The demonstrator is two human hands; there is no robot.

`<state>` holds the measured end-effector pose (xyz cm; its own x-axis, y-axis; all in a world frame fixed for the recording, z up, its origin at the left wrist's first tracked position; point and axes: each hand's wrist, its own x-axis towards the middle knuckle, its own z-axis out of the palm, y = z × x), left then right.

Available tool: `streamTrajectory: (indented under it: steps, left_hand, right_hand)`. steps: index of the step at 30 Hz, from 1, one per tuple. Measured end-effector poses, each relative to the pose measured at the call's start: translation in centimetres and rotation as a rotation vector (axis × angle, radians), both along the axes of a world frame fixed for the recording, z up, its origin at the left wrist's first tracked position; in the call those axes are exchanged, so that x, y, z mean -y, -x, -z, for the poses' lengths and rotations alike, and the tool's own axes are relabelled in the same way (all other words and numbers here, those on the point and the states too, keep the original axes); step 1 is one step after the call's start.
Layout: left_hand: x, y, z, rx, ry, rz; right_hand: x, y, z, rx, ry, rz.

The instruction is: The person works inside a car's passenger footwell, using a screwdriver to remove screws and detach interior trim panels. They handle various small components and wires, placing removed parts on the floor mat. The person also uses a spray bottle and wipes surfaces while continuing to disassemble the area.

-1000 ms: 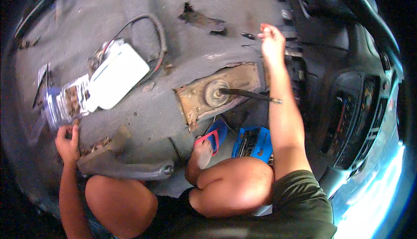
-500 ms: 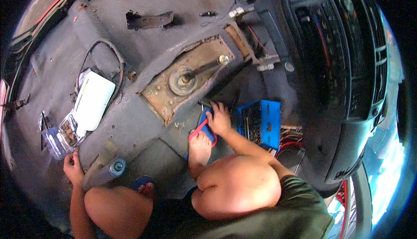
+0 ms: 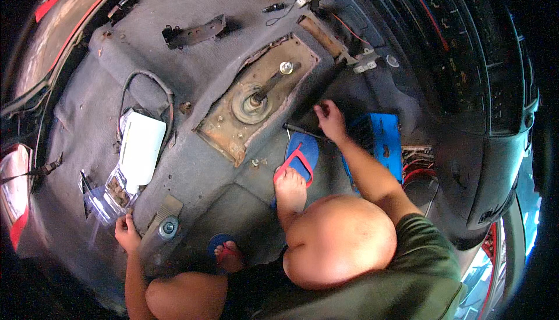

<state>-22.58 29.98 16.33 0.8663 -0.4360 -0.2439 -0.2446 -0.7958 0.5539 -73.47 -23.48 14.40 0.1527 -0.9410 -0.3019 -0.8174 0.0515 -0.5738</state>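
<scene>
My left hand (image 3: 128, 235) is beside a clear plastic container (image 3: 105, 206) with small brownish parts in it. Its fingers are drawn together near the container's edge; what they pinch, if anything, is too small to make out. My right hand (image 3: 332, 123) hovers over the floor left of an open blue toolbox (image 3: 385, 145), fingers curled in, their contents hidden. Below it, a tool with a dark handle (image 3: 303, 131) lies by the tip of my blue and red flip-flop (image 3: 307, 148). A white rectangular plastic piece (image 3: 141, 148) sits behind the clear container.
An exposed gear lever (image 3: 271, 84) rises from a metal plate in the carpeted car floor. Behind it lies a dark metal bracket (image 3: 195, 32). A grey-blue bottle (image 3: 168, 227) stands near my left hand. The dashboard (image 3: 483, 116) is at the right, with red wires (image 3: 420, 174) below.
My right hand has lifted off the floor by the flip-flop and moved up and right, leaving the dark-handled tool in sight. My left hand stays by the container. The view has shifted.
</scene>
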Motion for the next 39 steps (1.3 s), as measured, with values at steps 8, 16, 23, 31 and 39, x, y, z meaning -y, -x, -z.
streamTrajectory:
  steps: [8, 16, 23, 31, 39]
  left_hand:
    - [1.3, 0.4, 0.7, 0.005, 0.063, 0.009]
    - [0.4, -0.3, 0.7, 0.021, -0.002, -0.001]
    - [1.2, 0.3, 0.8, 0.012, 0.016, -0.028]
    - [1.4, 0.3, -0.8, 0.004, 0.012, -0.015]
    - [2.2, 0.4, -0.4, -0.009, -0.009, -0.009]
  right_hand:
    - [7.5, 4.2, 1.8, -0.015, 0.325, 0.106]
    - [14.7, 2.4, -6.3, 0.948, 0.142, 0.586]
    - [17.3, 4.9, -3.3, 1.118, 0.039, 0.576]
    - [16.3, 2.1, -2.8, 1.064, 0.136, 0.725]
    - [14.0, 1.2, -2.9, 0.948, 0.116, 0.835]
